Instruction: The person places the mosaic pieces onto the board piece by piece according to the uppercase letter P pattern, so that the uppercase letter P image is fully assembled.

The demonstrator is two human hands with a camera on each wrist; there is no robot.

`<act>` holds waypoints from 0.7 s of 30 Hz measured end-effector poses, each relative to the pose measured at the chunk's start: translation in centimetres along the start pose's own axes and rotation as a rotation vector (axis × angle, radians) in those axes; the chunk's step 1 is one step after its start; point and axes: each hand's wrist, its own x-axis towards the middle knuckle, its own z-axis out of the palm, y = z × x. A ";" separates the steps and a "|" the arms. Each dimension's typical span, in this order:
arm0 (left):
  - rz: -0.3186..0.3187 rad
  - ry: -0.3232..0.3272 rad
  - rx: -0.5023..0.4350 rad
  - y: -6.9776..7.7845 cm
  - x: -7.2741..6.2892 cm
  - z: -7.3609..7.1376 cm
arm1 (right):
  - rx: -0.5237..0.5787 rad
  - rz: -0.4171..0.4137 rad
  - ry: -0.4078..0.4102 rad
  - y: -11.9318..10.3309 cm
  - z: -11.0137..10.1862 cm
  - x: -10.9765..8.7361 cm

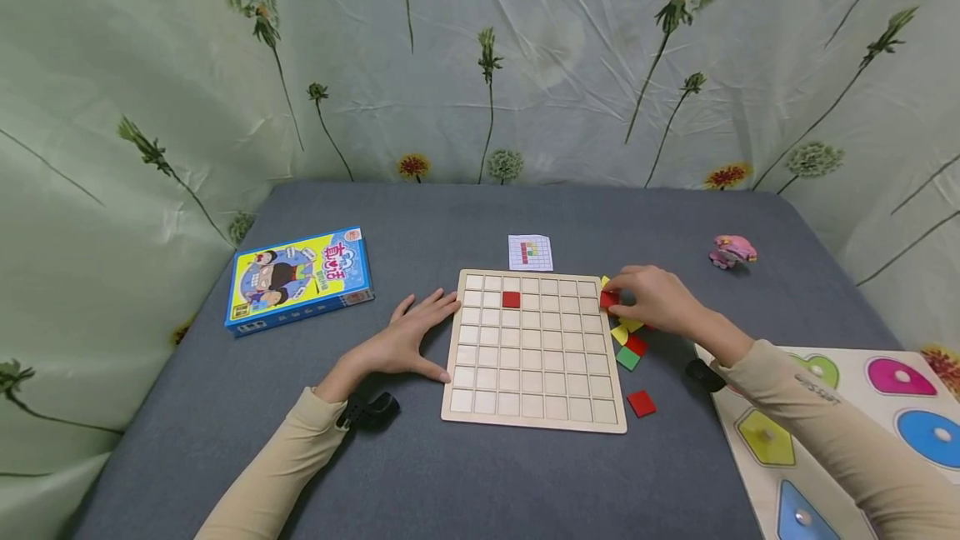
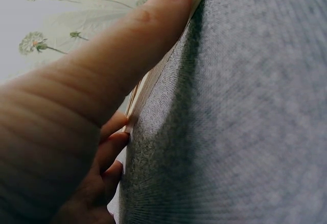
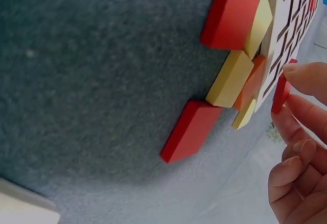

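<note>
A wooden grid board [image 1: 530, 359] lies flat on the grey table. One red square tile [image 1: 511, 299] sits in a cell near its top. Against the board's left edge rests my left hand [image 1: 408, 342], its fingers and thumb spread. My right hand [image 1: 660, 300] pinches another red tile [image 3: 282, 93] between thumb and fingers at the board's upper right edge. Loose tiles lie beside that edge: a green square [image 1: 627, 358], a red square [image 1: 641, 403] and several yellow and red pieces. In the right wrist view, the nearest loose pieces include a red tile [image 3: 191, 131] and a yellow block [image 3: 230, 79].
A small printed pattern card [image 1: 530, 252] lies behind the board. To the left is a blue and yellow box [image 1: 300, 277]. A pink toy [image 1: 732, 250] stands at the back right. A knobbed shape puzzle [image 1: 723, 407] lies partly under my right forearm.
</note>
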 end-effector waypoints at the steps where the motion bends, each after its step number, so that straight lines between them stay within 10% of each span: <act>1: 0.002 0.000 -0.001 0.0 0.0 0.0 | 0.001 -0.004 0.005 -0.1 0.0 0.0; 21: 0.020 0.014 0.002 -0.1 0.0 0.0 | 0.016 -0.105 0.007 -3.4 0.8 1.3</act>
